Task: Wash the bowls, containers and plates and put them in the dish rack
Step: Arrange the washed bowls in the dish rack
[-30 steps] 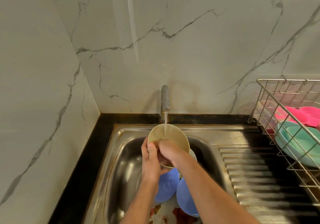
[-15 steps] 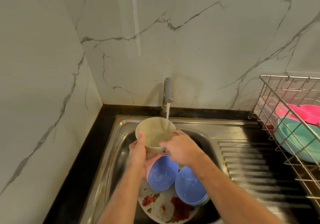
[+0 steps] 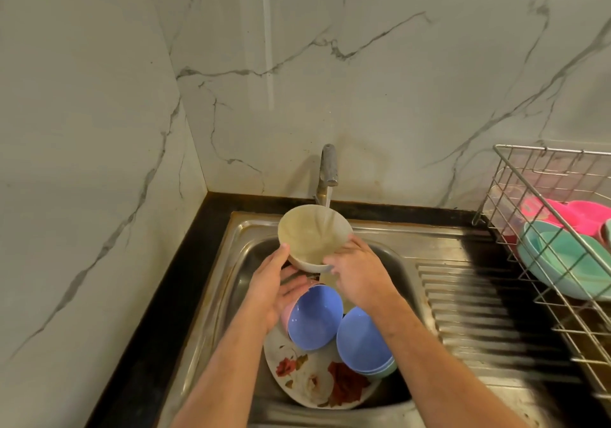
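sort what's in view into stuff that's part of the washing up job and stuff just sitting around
Part of the job:
- cream bowl under the running tap, held by left hand and right hand
- blue bowls and floral plate in the sink
- dish rack holding teal dishes and pink dishes

Just around:
- marble wall
- black counter

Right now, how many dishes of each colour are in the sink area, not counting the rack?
Beige bowl, held under the tap: 1
Blue bowls: at least 2; the right one sits on a stack
Floral plate: 1
Pink dish, mostly hidden: 1
Total: at least 5
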